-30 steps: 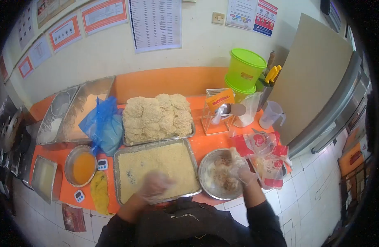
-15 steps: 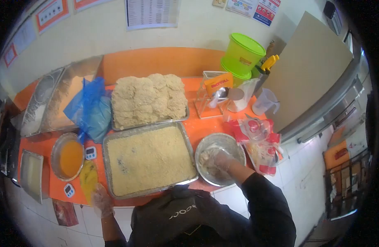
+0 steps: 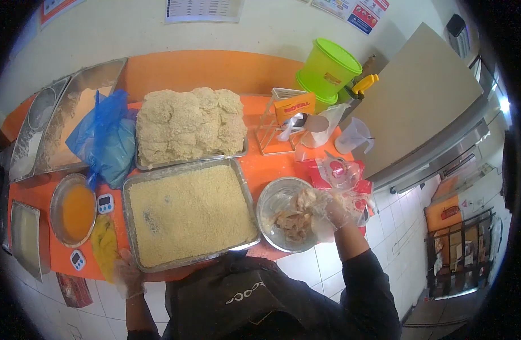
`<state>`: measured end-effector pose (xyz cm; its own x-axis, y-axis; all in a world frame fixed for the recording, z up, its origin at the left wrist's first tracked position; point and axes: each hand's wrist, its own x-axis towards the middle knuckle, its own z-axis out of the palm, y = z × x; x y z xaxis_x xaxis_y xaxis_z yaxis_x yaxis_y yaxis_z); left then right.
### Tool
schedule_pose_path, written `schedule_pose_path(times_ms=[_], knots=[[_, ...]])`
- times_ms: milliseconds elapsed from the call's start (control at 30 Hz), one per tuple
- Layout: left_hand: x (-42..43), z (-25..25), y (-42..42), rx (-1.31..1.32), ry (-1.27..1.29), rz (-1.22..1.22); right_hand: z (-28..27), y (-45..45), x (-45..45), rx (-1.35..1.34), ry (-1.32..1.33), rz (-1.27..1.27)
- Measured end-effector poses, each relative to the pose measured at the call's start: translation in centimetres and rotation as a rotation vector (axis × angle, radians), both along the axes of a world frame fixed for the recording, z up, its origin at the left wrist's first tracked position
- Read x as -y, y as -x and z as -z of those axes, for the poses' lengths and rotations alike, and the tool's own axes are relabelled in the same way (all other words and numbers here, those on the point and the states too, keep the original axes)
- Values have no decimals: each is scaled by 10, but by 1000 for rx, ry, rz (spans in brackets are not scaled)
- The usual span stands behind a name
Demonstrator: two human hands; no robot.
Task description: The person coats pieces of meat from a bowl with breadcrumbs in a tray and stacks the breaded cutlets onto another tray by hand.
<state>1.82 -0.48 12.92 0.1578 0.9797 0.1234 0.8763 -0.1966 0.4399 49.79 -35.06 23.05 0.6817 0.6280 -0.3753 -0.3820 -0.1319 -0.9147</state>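
My right hand (image 3: 334, 214), in a clear plastic glove, is at the right rim of a round metal bowl (image 3: 264, 218). Its fingers are closed on a pale piece of raw meat (image 3: 307, 199), likely chicken. More raw meat (image 3: 294, 225) lies in the bowl below. At the table's front edge is my gloved left hand (image 3: 128, 275), somewhat blurred, with fingers stretched out and nothing visible in them. It is beside a yellow cloth (image 3: 105, 246) and the lower left corner of a metal tray (image 3: 137, 249) spread with pale crumbs (image 3: 192, 212).
Behind the crumb tray, another tray holds heaped breaded pieces (image 3: 189, 124). At left are a bowl of orange liquid (image 3: 78, 212), two timers (image 3: 105, 203), a blue bag (image 3: 110, 139) and flour-dusted bins (image 3: 73, 130). Red-and-white packets (image 3: 339, 173), a jug (image 3: 354, 136) and green tubs (image 3: 331, 68) stand right.
My right hand has risen from inside the bowl toward its right rim, with a piece of meat in it. My left hand stays by the cloth. The whole view has shifted slightly.
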Motion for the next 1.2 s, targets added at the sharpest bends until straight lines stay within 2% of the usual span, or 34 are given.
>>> schedule_pose_path(times_ms=[67, 133, 200, 267, 333, 400, 433, 500, 567, 633, 667, 767, 867, 933, 1033, 1133, 1200], knots=[[5, -19, -8, -45, 31, -5, 7, -4, 1, 176, 52, -129], [7, -24, -11, -81, 10, -15, 5, -5, -7, -113, -101, 16], [-2, 7, -1, 37, -103, 20, -3, 2, -20, -109, -109, 17], [-6, 22, 6, 107, -111, 43, -44, 32, -43, 186, 30, -127], [-6, 18, 6, 127, -13, 55, -45, 26, -43, 792, 554, -255], [-2, 0, -1, 112, 28, 53, -40, 23, -42, 1112, 850, -401], [0, -9, -5, 104, 49, 52, -35, 25, -41, 1130, 879, -489], [-9, 17, 9, -6, 80, 116, -20, 39, -42, 1176, 853, -602], [-8, 16, 9, -31, 74, 141, -1, 67, -54, 1236, 740, -653], [2, -16, -8, 30, 25, 125, 8, 84, -53, 1197, 796, -645], [1, -11, -4, 24, 54, 107, 10, 86, -54, 1181, 821, -645], [-5, 14, 10, 12, 119, 80, -16, 71, -47, 877, 553, -606], [-7, 22, 12, 2, 78, 105, -21, 51, -29, 616, 482, -362], [-7, 23, 10, -10, -17, 119, -71, 68, -38, 523, 392, -175], [-11, 36, 11, 56, -61, 118, -36, 35, -6, 694, 350, -126], [-5, 15, 3, 112, 16, 115, -65, 35, -14, 716, 404, -205], [1, -5, -5, 74, 48, 60, -43, 19, -5, 445, 314, -85]])
